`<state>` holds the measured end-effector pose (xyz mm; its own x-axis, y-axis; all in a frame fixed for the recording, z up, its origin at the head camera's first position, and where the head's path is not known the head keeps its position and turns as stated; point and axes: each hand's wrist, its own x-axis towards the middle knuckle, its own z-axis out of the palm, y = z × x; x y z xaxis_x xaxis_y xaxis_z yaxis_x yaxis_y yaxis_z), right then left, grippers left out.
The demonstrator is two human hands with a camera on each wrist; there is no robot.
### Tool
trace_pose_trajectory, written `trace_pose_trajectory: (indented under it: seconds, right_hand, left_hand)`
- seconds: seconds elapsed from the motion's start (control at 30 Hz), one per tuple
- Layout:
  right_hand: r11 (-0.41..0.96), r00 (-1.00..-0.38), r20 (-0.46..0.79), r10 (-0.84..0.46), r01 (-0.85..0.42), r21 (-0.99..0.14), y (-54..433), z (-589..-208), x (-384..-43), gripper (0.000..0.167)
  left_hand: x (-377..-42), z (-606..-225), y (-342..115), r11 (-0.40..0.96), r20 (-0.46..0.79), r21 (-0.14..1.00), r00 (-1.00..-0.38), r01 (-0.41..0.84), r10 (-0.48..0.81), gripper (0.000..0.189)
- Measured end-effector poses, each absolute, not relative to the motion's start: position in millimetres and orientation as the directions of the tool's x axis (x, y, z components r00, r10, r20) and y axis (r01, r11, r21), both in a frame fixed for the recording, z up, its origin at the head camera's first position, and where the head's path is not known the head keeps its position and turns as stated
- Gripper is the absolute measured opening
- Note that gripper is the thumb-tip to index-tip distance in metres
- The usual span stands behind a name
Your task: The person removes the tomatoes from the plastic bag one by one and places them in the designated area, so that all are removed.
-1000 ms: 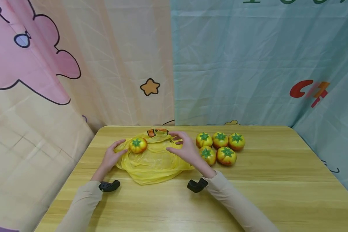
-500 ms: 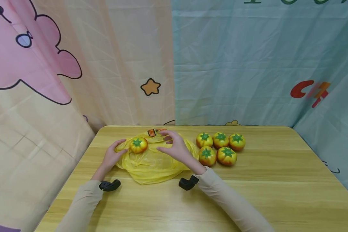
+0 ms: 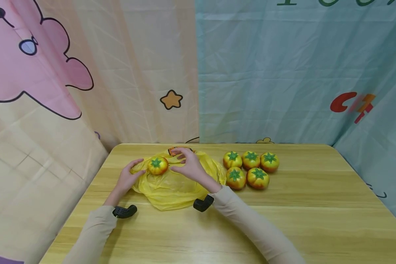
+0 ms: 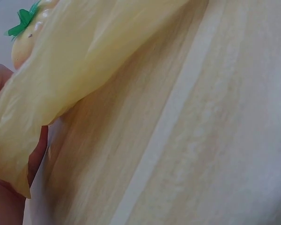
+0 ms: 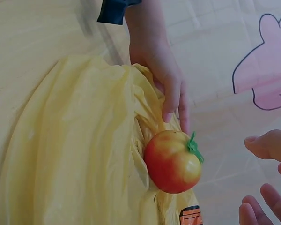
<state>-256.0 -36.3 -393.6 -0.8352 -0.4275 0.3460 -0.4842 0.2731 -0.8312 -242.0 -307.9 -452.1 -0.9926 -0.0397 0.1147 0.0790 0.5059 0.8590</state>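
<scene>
A yellow plastic bag (image 3: 181,187) lies spread and crumpled on the table. On its left part sits a red-and-yellow toy tomato (image 3: 157,165) with a green leafy top. My left hand (image 3: 127,179) holds the left edge of the bag, close beside that tomato; in the left wrist view the plastic (image 4: 75,56) drapes across the fingers. Over the bag, to the right of the tomato, is my right hand (image 3: 190,167), thumb and fingers parted and nothing between them. The right wrist view shows a gap between the tomato (image 5: 173,161) and the right fingertips (image 5: 255,145).
Several more toy tomatoes (image 3: 258,178) stand in two rows to the right of the bag. The wooden table (image 3: 316,190) runs back to a printed curtain (image 3: 267,73). A black camera mount sits on each wrist.
My right hand has moved left across the bag, away from the group of tomatoes and nearer the single one. The left hand and the tomatoes have stayed in place.
</scene>
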Motion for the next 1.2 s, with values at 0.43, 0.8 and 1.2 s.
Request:
trace_pose_trajectory:
  seconds: [0.43, 0.8, 1.2]
  right_hand:
    - [0.292, -0.85, 0.272, -0.451, -0.429, -0.855, -63, -401, -273, 0.062]
    - [0.387, -0.868, 0.222, -0.445, -0.41, -0.826, -78, -418, -282, 0.066]
    - [0.387, -0.868, 0.227, -0.442, -0.413, -0.825, -89, -429, -283, 0.075]
  left_hand:
    - [-241, -450, -308, 0.491, 0.11, 0.868, -0.993, 0.077, -0.038, 0.053]
    - [-244, -456, -309, 0.513, 0.111, 0.855, -0.993, 0.077, -0.037, 0.052]
    - [-245, -457, -310, 0.514, 0.098, 0.855, -0.994, 0.064, -0.04, 0.052]
